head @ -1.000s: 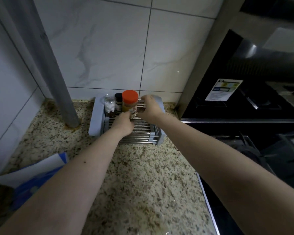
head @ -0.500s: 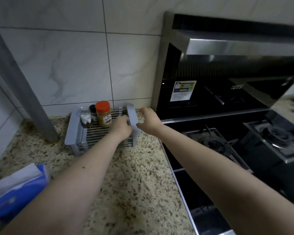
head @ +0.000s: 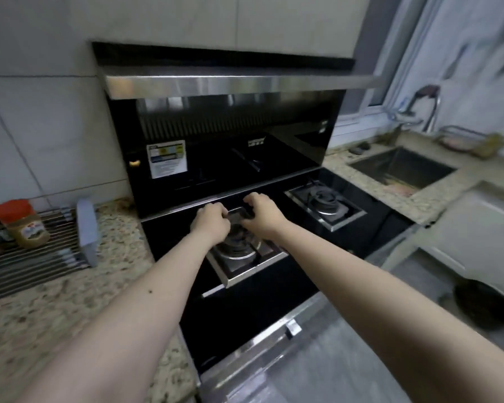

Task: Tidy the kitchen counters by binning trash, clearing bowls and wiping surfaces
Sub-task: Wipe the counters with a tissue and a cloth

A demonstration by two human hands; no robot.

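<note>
Hovering over two burners [head: 239, 245], two curled hands [head: 236, 221].

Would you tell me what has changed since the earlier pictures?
Both hands left the drying rack and moved right to the near stove burner, where the left hand and right hand now grip its black grate. The orange-lidded jar stays on the rack.

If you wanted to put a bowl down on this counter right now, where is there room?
The speckled counter is bare between the drying rack and the black stove, and nearer the camera. The strip between the stove and the sink is also bare. The rack's far end is crowded with a jar, and both hands, left hand and right hand, occupy the near burner.
</note>
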